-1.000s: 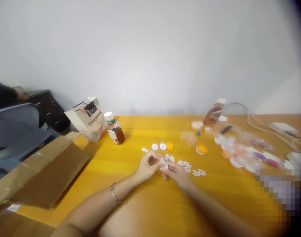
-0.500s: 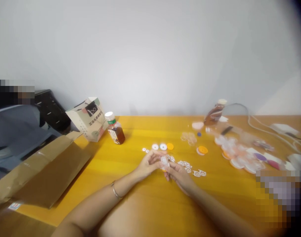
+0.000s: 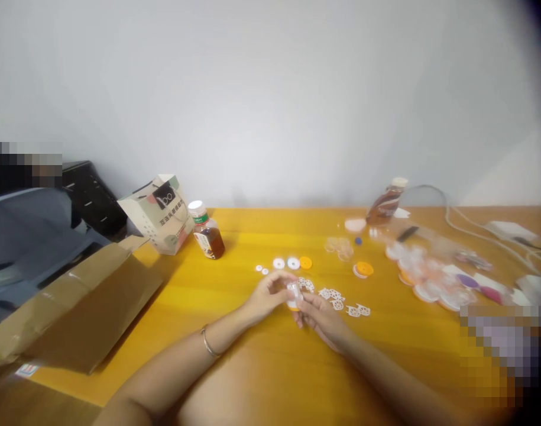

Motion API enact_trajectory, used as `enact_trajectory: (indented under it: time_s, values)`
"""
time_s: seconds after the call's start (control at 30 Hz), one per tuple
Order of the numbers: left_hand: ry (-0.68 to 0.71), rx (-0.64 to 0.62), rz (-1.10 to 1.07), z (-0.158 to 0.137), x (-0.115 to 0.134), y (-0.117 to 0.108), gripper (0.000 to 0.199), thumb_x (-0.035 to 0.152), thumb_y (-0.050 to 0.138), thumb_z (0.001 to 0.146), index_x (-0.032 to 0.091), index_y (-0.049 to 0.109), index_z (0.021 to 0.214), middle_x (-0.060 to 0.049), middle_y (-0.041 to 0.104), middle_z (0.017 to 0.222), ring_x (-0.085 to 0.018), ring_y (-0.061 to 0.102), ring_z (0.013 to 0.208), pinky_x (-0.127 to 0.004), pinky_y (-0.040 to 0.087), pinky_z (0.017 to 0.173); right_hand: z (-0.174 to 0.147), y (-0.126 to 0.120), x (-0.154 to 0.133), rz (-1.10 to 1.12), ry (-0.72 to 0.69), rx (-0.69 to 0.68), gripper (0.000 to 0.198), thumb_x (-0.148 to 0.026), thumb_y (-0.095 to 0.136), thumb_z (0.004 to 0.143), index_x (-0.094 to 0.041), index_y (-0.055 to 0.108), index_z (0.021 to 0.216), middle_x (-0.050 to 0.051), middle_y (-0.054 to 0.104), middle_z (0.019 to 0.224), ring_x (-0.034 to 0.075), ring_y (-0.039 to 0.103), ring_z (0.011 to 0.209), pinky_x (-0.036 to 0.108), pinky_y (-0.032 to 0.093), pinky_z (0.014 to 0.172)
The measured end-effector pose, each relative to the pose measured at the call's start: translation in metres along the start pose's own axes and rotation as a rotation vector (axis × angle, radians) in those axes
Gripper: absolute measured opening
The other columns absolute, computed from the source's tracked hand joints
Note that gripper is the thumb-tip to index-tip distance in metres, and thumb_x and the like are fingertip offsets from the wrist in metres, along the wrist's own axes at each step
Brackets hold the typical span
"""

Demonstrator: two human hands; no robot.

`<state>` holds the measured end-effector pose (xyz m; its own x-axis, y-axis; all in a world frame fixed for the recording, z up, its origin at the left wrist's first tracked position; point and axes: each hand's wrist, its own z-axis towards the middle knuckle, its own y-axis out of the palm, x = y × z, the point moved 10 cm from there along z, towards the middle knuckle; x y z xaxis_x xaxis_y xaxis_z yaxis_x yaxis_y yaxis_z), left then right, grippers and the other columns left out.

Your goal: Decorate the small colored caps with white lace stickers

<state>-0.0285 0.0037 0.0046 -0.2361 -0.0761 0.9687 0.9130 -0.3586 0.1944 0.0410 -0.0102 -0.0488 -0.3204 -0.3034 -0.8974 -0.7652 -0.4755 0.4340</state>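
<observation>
Between both hands is a small clear plastic piece with a white and orange base [image 3: 293,300]; its exact kind is too blurred to make out. My left hand [image 3: 270,294] pinches it from the left with thumb and fingers. From the right, my right hand [image 3: 321,316] grips its lower side. Just beyond the hands lie white openwork cutouts with wheel shapes [image 3: 332,294], some partly behind my fingers. Farther back sit white discs [image 3: 279,264], an orange disc [image 3: 305,262] and two tiny white rings [image 3: 262,270].
An orange-topped disc stack [image 3: 363,269] and clear rings [image 3: 341,247] lie right of centre. Many clear and orange parts [image 3: 434,281] spread farther right. Drink bottles [image 3: 209,234] stand left and back right. A paper bag [image 3: 159,216] and cardboard box [image 3: 75,307] are left, near a person [image 3: 26,236].
The clear piece has turned slightly in my fingers, so its white and orange base shows more. Both hands have stayed almost in place.
</observation>
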Motion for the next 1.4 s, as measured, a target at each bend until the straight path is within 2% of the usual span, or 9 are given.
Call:
enact_trajectory:
  time_s: [0.17,0.33,0.43,0.7,0.9,1.03,1.13,1.27,1.4]
  values:
    - [-0.059,-0.124,-0.049,-0.001,-0.002,0.011,0.038,0.037,0.056,0.076,0.013,0.055,0.105,-0.012,0.056,0.106,-0.021,0.053,0.096,-0.03,0.04,0.082,0.001,0.0,0.001,-0.015,-0.003,-0.004,0.02,-0.034,0.063,0.072,-0.014,0.058,0.069,-0.001,0.057,0.057,0.008,0.05,0.049,0.021,0.038,0.049]
    - [-0.036,-0.002,0.095,-0.001,0.003,-0.003,0.033,0.035,0.059,0.074,0.015,0.056,0.1,-0.007,0.06,0.092,-0.017,0.056,0.084,-0.028,0.042,0.077,0.002,0.0,0.001,-0.064,0.0,-0.006,0.02,-0.034,0.063,0.072,-0.015,0.058,0.071,-0.001,0.057,0.058,0.008,0.05,0.05,0.021,0.037,0.05]
    - [-0.026,-0.054,0.086,-0.001,0.004,0.002,0.032,0.037,0.055,0.077,0.014,0.058,0.099,-0.009,0.058,0.101,-0.018,0.054,0.09,-0.027,0.041,0.08,0.002,-0.002,0.001,-0.085,-0.005,-0.003,0.021,-0.035,0.063,0.072,-0.015,0.058,0.072,-0.001,0.057,0.059,0.008,0.05,0.051,0.021,0.038,0.051]
    - [-0.018,-0.045,0.03,0.0,0.001,0.002,0.037,0.033,0.056,0.076,0.016,0.052,0.109,-0.009,0.056,0.107,-0.02,0.053,0.098,-0.03,0.04,0.085,0.002,-0.005,0.0,-0.119,0.014,0.038,0.024,-0.038,0.063,0.07,-0.015,0.057,0.071,-0.001,0.057,0.058,0.009,0.05,0.05,0.022,0.037,0.05]
    - [0.003,-0.04,0.04,0.0,0.0,-0.001,0.037,0.03,0.058,0.075,0.017,0.05,0.109,-0.009,0.055,0.106,-0.017,0.054,0.092,-0.028,0.04,0.082,0.002,-0.004,0.001,-0.118,0.013,0.033,0.024,-0.038,0.064,0.07,-0.015,0.057,0.072,-0.001,0.057,0.058,0.009,0.05,0.05,0.022,0.036,0.05]
    - [0.021,0.04,0.057,0.001,0.0,-0.01,0.041,0.029,0.062,0.071,0.018,0.05,0.109,-0.007,0.057,0.098,-0.015,0.055,0.084,-0.026,0.042,0.076,0.002,-0.005,0.001,-0.135,0.013,0.035,0.025,-0.038,0.064,0.069,-0.014,0.057,0.072,-0.001,0.057,0.058,0.008,0.05,0.05,0.022,0.037,0.051]
    - [0.014,0.004,-0.004,0.003,-0.002,-0.006,0.04,0.033,0.057,0.075,0.017,0.049,0.111,-0.008,0.057,0.1,-0.016,0.054,0.088,-0.027,0.041,0.079,0.002,-0.004,0.0,-0.145,0.015,0.04,0.026,-0.039,0.064,0.069,-0.014,0.058,0.075,-0.001,0.057,0.059,0.009,0.05,0.05,0.022,0.037,0.051]
    - [-0.03,0.067,0.098,0.003,-0.009,-0.011,0.035,0.033,0.066,0.067,0.014,0.055,0.095,-0.006,0.059,0.088,-0.014,0.055,0.077,-0.023,0.042,0.07,0.002,-0.004,-0.001,-0.196,0.021,0.043,0.026,-0.04,0.064,0.069,-0.015,0.057,0.073,-0.001,0.057,0.058,0.009,0.051,0.05,0.022,0.037,0.049]
    - [-0.034,0.065,0.211,-0.001,-0.007,-0.008,0.029,0.037,0.061,0.071,0.011,0.058,0.081,-0.004,0.06,0.076,-0.012,0.054,0.069,-0.023,0.042,0.068,0.002,-0.004,0.001,-0.212,0.016,0.018,0.024,-0.039,0.061,0.071,-0.016,0.057,0.071,-0.002,0.055,0.055,0.009,0.049,0.047,0.021,0.036,0.046]
